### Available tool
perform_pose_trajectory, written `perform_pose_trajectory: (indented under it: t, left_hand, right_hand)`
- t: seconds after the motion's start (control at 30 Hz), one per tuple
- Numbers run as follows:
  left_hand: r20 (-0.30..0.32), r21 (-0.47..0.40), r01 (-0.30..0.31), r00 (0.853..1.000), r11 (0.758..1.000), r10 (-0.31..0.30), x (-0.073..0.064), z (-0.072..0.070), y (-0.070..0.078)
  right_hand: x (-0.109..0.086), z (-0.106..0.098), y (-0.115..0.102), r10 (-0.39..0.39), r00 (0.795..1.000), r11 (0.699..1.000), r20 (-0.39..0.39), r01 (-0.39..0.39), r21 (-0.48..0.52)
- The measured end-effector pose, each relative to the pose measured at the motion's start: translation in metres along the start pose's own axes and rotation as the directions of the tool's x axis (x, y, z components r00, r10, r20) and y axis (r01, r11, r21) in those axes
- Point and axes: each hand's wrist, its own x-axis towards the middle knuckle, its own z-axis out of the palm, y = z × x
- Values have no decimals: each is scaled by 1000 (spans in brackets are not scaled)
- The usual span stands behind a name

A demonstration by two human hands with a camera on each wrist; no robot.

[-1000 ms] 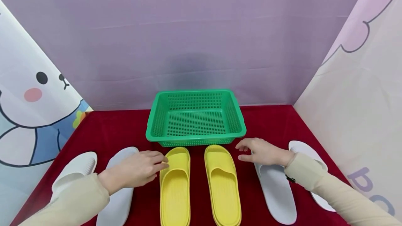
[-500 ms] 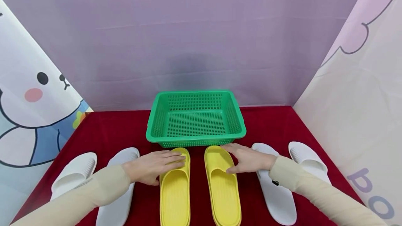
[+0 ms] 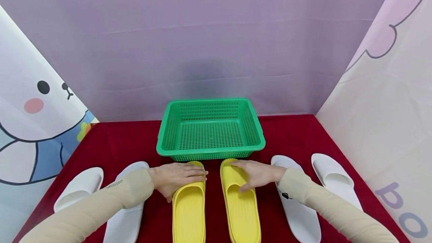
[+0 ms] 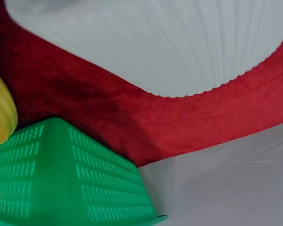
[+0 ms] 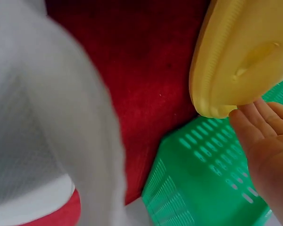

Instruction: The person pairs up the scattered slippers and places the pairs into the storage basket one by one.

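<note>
Two yellow slippers lie toe-away in the middle in the head view. My left hand (image 3: 180, 177) spreads palm down over the strap of the left yellow slipper (image 3: 189, 213), fingers straight across it and thumb at its left side. My right hand (image 3: 255, 173) lies over the upper of the right yellow slipper (image 3: 243, 216), with the thumb by the strap's opening edge. In the right wrist view its straight fingers (image 5: 264, 117) are right at that slipper's toe. Only a yellow toe (image 4: 0, 113) shows in the left wrist view; the fingers are out of sight there.
Behind the yellow slippers stands a green plastic basket (image 3: 210, 149) with nothing in it. White slippers flank them: an inner left one (image 3: 125, 220), an outer left one (image 3: 79, 186), an inner right one (image 3: 300, 213) and an outer right one (image 3: 334, 173). Red cloth (image 3: 128, 138) covers the table.
Both hands have moved inward onto the yellow slippers, the left going right and the right going left. The slippers and basket stay in place.
</note>
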Motion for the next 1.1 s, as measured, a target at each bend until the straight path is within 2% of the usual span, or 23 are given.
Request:
perform_pose_trajectory:
  t: [0.13,0.27,0.4,0.63,0.83,1.1]
  left_hand:
    - [-11,0,-38,999,999,38,3,0,-4]
    - [-57,-9,-48,997,999,48,4,0,-3]
    - [-75,-23,-55,996,998,53,4,3,-2]
    - [-85,-34,-27,996,999,24,-4,4,-3]
    - [-131,-63,-2,991,998,-7,-9,2,-2]
    - [-147,-59,61,987,996,-69,-15,-2,5]
  right_hand:
    - [5,1,2,6,1000,1000,21,-6,12]
    - [7,1,4,44,998,999,50,-45,18]
    - [8,1,5,60,996,998,60,-61,21]
    - [11,0,6,7,1000,999,16,-6,-41]
    - [8,-3,6,44,999,999,-10,-44,-23]
    - [0,-2,6,70,994,997,-85,-72,-24]
